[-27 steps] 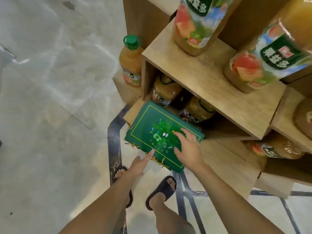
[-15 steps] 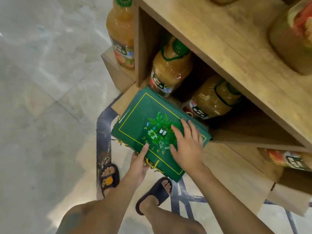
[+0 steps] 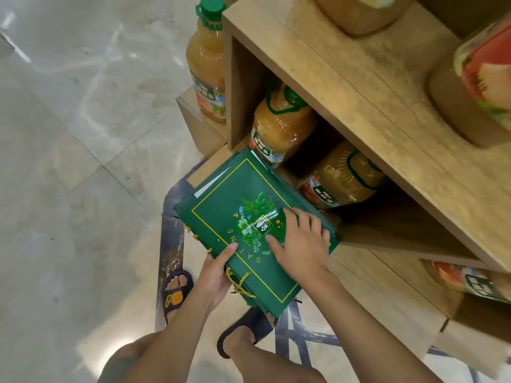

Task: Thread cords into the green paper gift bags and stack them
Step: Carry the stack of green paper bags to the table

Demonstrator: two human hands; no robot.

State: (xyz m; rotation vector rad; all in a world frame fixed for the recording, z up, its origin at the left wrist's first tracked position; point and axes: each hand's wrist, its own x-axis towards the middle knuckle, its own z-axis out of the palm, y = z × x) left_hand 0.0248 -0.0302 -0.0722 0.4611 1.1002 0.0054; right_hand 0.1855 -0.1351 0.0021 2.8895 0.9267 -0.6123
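Note:
A stack of flat green paper gift bags (image 3: 221, 214) with a yellow border line and a leaf print lies on the low wooden shelf ledge (image 3: 204, 168), its near end hanging over the edge. Green-and-gold cords (image 3: 240, 284) stick out from the stack's near left edge. My left hand (image 3: 217, 275) grips that near edge from below, thumb on top of the uppermost bag. My right hand (image 3: 300, 244) lies flat on the top bag with fingers spread, pressing it down.
Large juice bottles (image 3: 279, 125) stand in the shelf opening right behind the stack, another juice bottle (image 3: 206, 62) at the shelf's left corner. The wooden shelf top (image 3: 359, 100) overhangs the bags. My sandalled feet (image 3: 177, 291) stand on the tiled floor (image 3: 69, 161) below.
The camera has moved down and closer. My left hand has gone from touching the stack's near edge to gripping it from below; my right hand stays flat on top.

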